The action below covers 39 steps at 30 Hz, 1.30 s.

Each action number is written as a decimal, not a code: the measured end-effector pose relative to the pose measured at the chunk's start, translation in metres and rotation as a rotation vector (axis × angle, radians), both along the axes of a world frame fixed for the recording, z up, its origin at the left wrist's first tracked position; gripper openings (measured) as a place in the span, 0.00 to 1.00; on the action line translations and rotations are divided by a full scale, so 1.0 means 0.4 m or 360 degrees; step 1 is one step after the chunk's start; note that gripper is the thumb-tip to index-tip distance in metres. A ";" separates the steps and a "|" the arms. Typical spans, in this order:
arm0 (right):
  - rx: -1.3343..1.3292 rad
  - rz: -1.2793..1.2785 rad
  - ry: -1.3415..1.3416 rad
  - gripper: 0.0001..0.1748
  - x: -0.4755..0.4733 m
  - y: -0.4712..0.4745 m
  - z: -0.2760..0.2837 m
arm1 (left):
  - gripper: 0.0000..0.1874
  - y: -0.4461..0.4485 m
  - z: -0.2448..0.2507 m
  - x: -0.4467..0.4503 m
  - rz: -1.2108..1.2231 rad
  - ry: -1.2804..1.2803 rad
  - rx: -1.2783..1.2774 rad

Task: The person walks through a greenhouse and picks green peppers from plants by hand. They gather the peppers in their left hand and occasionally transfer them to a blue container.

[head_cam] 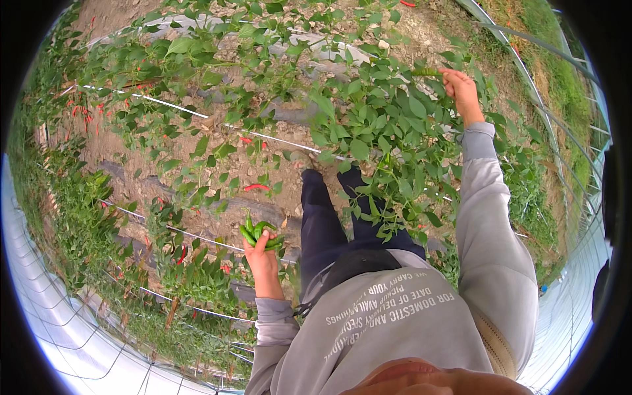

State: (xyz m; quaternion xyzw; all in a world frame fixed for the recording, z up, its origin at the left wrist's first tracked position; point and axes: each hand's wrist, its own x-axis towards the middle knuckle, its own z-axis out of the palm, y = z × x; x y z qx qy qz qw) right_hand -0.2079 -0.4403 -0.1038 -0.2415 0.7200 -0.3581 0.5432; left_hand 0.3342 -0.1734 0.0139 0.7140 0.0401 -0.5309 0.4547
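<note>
My left hand (262,259) is closed around several green chili peppers (253,233), whose curved tips stick out past the fingers and thumb. It hovers to the left of my legs, over bare soil and a dark mulch strip. Out at the upper right, my right hand (461,91) pinches the end of one long green chili pepper (425,72), which points left over the leaves. Whether that pepper is still joined to its stem cannot be seen. A leafy pepper plant (380,123) spreads just left of that hand and partly covers my right leg.
White support lines (276,139) run slantwise across the rows. Red chili peppers (256,187) show on or near the soil, with more red peppers (84,114) at the far left. A metal greenhouse frame (540,47) edges the right side; dense plants (74,212) fill the left.
</note>
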 end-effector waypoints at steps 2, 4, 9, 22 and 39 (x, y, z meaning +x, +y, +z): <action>-0.0167 0.0013 -0.0192 0.15 0.019 -0.009 0.023 | 0.18 0.018 -0.005 0.014 0.0038 0.0011 -0.0004; -0.0322 0.0087 -0.0414 0.16 0.048 -0.011 0.043 | 0.18 0.036 -0.008 0.028 0.0069 0.0012 -0.0018; -0.0606 -0.0045 -0.0729 0.17 0.123 -0.039 0.070 | 0.17 0.064 -0.023 0.049 0.0098 -0.0001 0.0027; 0.0045 0.1755 0.0776 0.15 0.434 -0.222 -0.337 | 0.18 0.158 -0.138 0.106 0.0232 0.0027 0.0087; -0.0219 0.1837 0.1797 0.14 0.450 0.006 -0.580 | 0.16 0.253 -0.154 0.121 0.0291 -0.0010 0.0040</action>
